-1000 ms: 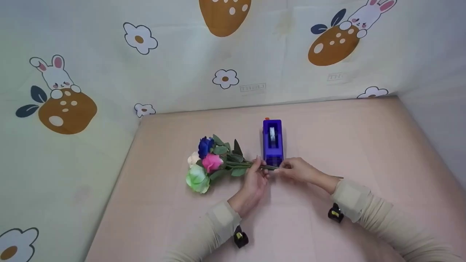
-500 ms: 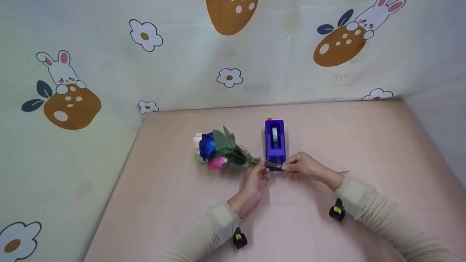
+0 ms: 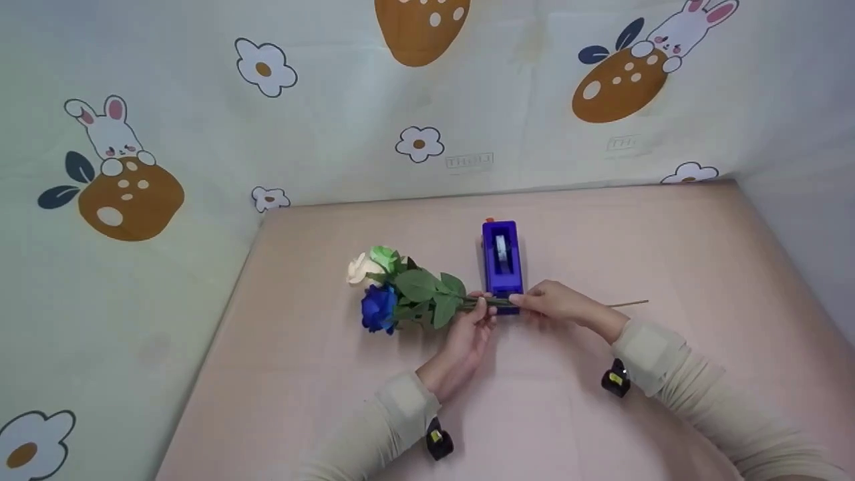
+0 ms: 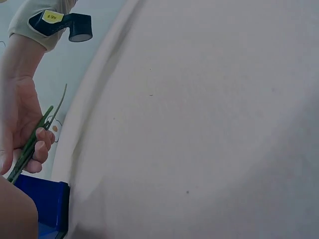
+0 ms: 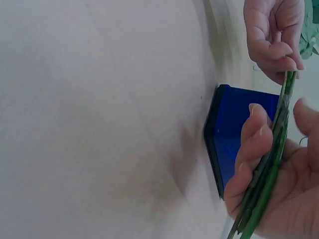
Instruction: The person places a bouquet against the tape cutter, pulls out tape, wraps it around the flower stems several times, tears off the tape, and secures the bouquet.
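L grip (image 3: 469,331) & R grip (image 3: 560,303) hold stems (image 5: 267,186) (partly hidden).

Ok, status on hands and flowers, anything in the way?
Left hand, right hand: both holding stems. Flowers bunched left of both hands. Tape dispenser close to stems; no obvious obstruction.

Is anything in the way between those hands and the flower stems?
Nothing visible is. The left hand pinches the stems near the leaves, and the right hand holds them farther along. The blue tape dispenser shows behind the stems, so it doesn't block either hand.
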`<state>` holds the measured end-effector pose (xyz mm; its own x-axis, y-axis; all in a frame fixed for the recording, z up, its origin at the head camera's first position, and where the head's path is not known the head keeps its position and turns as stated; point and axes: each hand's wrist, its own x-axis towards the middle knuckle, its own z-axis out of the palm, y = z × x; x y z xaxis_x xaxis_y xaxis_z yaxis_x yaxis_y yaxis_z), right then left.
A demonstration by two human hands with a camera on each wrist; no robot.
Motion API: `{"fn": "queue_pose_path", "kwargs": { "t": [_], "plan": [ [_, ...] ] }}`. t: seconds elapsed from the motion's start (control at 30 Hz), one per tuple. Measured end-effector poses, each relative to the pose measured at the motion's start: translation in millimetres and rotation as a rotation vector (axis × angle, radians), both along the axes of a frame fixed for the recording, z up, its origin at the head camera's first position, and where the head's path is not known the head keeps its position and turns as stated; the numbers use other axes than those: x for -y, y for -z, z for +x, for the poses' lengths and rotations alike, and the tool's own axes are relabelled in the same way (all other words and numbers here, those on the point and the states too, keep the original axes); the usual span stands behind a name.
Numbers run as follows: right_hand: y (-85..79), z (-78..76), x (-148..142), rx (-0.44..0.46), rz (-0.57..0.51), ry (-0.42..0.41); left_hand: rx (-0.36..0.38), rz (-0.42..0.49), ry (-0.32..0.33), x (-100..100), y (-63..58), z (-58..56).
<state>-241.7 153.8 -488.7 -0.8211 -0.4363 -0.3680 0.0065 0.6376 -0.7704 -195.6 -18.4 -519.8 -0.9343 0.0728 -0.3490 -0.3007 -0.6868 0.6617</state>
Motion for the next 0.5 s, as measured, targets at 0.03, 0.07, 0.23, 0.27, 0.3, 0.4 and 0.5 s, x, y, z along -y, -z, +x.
{"fn": "queue_pose_path", "kwargs": {
  "t": [0.03,0.07,0.23,0.27,0.3,0.4,0.5],
  "plan": [
    [-0.1,-0.3,1,0.011,0.008,0.006,-0.013,0.002,0.001,0,0.6,0.4],
    [-0.2,-0.8,1,0.023,0.013,0.013,-0.024,0.001,0.002,0,1.3,0.7],
    [2.9,-3.7,4,0.040,0.021,0.027,-0.034,0.007,-0.007,1,3.4,1.4],
    [3.7,-3.9,4,0.038,0.019,0.029,-0.031,0.005,-0.007,1,3.6,1.5],
    [4.9,-4.1,4,0.034,0.015,0.032,-0.028,-0.004,-0.004,1,3.1,2.0],
    [8.4,-3.7,5,0.028,0.003,0.052,0.034,-0.113,0.033,3,-1.1,8.5],
    [11.1,-2.0,6,0.010,-0.011,0.073,0.126,-0.281,0.150,2,-12.5,20.5]
  ]
}}
